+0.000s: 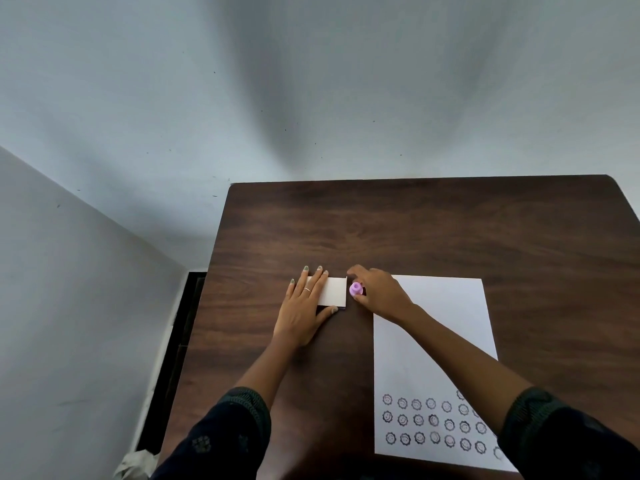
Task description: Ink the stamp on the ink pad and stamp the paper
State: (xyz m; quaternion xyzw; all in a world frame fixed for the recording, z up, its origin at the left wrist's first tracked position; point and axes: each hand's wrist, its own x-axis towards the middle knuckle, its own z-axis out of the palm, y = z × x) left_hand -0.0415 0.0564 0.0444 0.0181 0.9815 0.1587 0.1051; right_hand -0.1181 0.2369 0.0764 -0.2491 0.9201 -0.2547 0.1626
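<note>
- Stamp (356,289), the little pink one, sits on the dark table (415,230) between the white ink pad box (334,291) and the paper (440,327).
- Right hand (379,294) curls around it, fingers closing on it. Can't tell if the grip's firm yet.
- Left hand (304,306) lies flat and open, pinning the box down.
- Looks like the pick-up step. Next it probably needs lifting over to the pad, which looks lidded from here.
- Paper's near end already has rows of smiley prints (433,422).

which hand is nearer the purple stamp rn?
Right. The right hand is on the purple stamp, fingers around it, just right of the white box. The left hand lies flat on the white box, to the stamp's left, not touching it.
</note>
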